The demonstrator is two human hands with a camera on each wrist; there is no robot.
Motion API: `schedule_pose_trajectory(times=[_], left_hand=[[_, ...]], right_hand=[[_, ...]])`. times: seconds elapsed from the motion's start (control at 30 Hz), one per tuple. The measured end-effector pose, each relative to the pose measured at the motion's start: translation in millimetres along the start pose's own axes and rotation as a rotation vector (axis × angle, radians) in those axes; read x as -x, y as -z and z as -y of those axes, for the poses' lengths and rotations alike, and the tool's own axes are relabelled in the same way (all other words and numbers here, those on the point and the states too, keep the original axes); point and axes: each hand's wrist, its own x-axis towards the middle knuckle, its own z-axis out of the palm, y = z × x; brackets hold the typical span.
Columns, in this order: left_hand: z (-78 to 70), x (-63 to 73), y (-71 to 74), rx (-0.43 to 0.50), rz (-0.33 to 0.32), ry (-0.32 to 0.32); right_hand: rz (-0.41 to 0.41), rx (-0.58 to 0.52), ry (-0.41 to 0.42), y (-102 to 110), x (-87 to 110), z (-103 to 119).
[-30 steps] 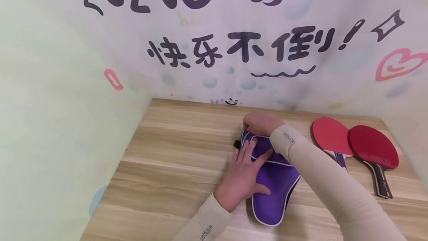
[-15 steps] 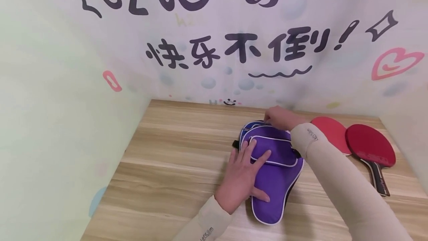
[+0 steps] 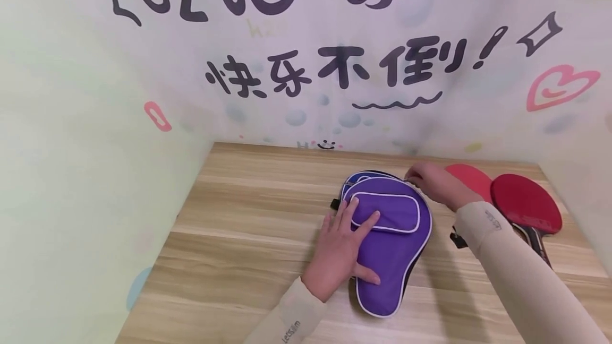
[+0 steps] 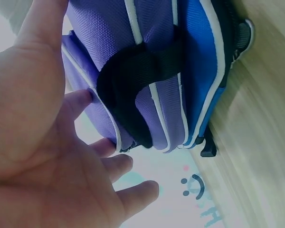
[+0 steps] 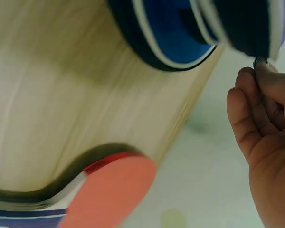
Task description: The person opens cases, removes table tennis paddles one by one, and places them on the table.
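A purple paddle-shaped table tennis bat case with white piping lies on top of a blue case, which shows only at its upper left edge. My left hand rests on the purple case's left side, fingers spread over its front pocket. At the case's upper right edge, my right hand pinches a small zipper pull between thumb and finger. A black strap hangs along the case's side in the left wrist view. How far the zip runs cannot be told.
Two table tennis bats lie to the right: a light red one, partly behind my right hand and sleeve, and a dark red one. A black strap end sticks out beside my right sleeve. A printed wall sheet borders the wooden table.
My right hand has moved from the case's upper left round its top edge to the upper right with the zipper pull. My left hand stays on the case.
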Motion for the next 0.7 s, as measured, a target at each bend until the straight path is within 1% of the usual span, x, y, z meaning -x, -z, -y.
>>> schedule_pose_trajectory(times=[0.1,0.2,0.37,0.43,0.53,0.7], left_hand=[[0.7,-0.1,-0.4,0.004,0.015,0.012],[0.6,0.3,-0.8,-0.004,0.019,0.014],[-1.0,2.2,-2.3,-0.001,0.003,0.005],[-1.3,2.6,-2.6,0.005,-0.002,0.008],[-0.7,2.8,-2.5,0.012,0.015,0.021],[2.9,2.6,-2.7,0.021,0.022,0.031]], right_hand=[[-0.055,0.003,0.016,-0.3,17.1,-8.4],[-0.112,0.030,0.055,-2.4,36.2,-16.9],[-0.188,0.034,0.086,-8.3,70.0,-25.6],[-0.208,0.030,0.095,-11.6,83.0,-24.8],[-0.247,0.032,0.106,-20.7,103.3,-19.3],[-0.346,0.020,0.141,-44.6,134.7,-1.9]])
